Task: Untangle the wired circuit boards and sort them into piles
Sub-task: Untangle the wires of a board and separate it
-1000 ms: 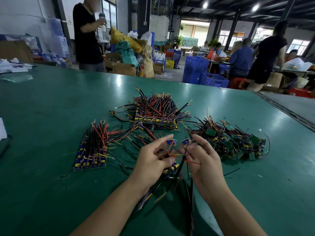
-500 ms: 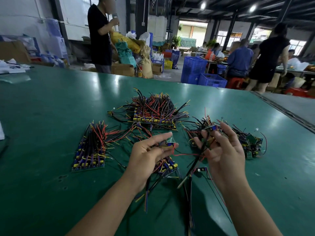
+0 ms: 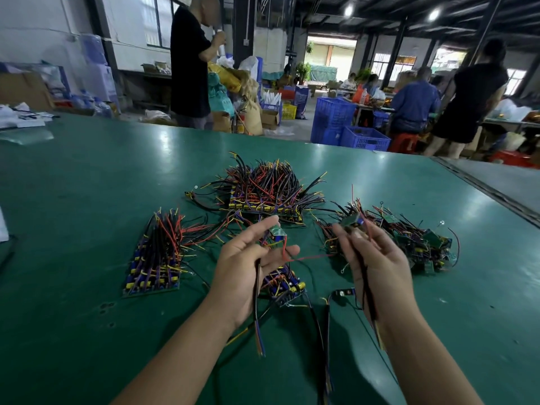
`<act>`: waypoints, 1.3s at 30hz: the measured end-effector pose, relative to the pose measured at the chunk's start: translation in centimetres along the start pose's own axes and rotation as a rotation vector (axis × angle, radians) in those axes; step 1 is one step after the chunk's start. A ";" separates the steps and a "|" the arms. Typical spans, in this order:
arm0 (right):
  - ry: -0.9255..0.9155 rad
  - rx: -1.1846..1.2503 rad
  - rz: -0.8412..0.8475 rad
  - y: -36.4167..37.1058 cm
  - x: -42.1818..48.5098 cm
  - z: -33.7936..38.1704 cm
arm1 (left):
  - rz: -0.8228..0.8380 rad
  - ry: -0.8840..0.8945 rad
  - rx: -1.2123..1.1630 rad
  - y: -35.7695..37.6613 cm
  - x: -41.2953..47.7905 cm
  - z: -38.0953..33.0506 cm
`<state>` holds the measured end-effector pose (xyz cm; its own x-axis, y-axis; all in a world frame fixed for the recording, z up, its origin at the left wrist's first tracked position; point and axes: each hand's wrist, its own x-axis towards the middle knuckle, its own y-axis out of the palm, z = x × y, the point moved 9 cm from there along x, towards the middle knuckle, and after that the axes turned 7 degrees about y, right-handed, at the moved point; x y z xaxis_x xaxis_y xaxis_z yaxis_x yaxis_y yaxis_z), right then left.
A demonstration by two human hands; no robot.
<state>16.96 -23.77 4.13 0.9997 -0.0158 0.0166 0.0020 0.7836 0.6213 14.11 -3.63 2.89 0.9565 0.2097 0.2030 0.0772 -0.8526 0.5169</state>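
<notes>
1. Just above the middle of the green tabletop, a small circuit board with a blue capacitor is pinched in the left grip, between forefinger and thumb. The other fingers are loosely spread.
2. Its black wire hangs down across the palm and past the wrist. A thin red wire trails from the board toward the right.
3. The right grip holds a second circuit board, a green one, at its fingertips with the thumb on the left side. Dark wires run down over the palm to the wrist. The two boards are apart.
4. Under the left grip lies a short stack of boards. Near it, toward the right grip, a loose black part with wires lies on the tabletop.
5. Toward the left edge lies a neat pile, boards lined up and wires pointing at the far edge. Nearer the far edge is a larger pile with bristling red and black wires. Toward the right edge, behind the right grip, lies a tangled heap of green boards.
6. Papers lie at the far left corner.
7. Beyond the far edge a person in black stands near blue crates.
</notes>
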 end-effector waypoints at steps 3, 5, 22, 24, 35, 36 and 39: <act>-0.014 -0.111 0.043 1.3 -0.7 -1.4 | 0.021 0.017 0.063 0.7 -0.3 0.2; -0.044 -0.163 0.060 1.9 -1.0 -1.8 | 0.049 0.040 0.132 1.7 -0.6 0.1; 0.075 -0.518 0.236 1.4 0.1 -3.5 | 0.348 -0.112 0.159 10.3 -1.2 3.2; -0.007 -0.640 0.172 0.3 0.6 -2.0 | 0.353 -0.115 0.229 10.3 -0.7 3.6; -0.093 -0.374 -0.068 -4.9 2.6 3.6 | 0.398 0.107 1.362 6.9 -1.2 7.1; -0.093 -0.397 -0.074 -5.2 2.7 3.7 | 0.449 0.094 1.512 6.9 -1.5 7.8; -0.027 -0.511 -0.190 -6.8 2.9 3.2 | 0.512 0.155 1.816 7.4 -1.8 8.5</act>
<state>19.76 -31.14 2.40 0.9798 -0.1969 -0.0342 0.1999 0.9674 0.1557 15.37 -14.37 -0.67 0.9580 -0.2455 0.1482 0.0941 -0.2193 -0.9711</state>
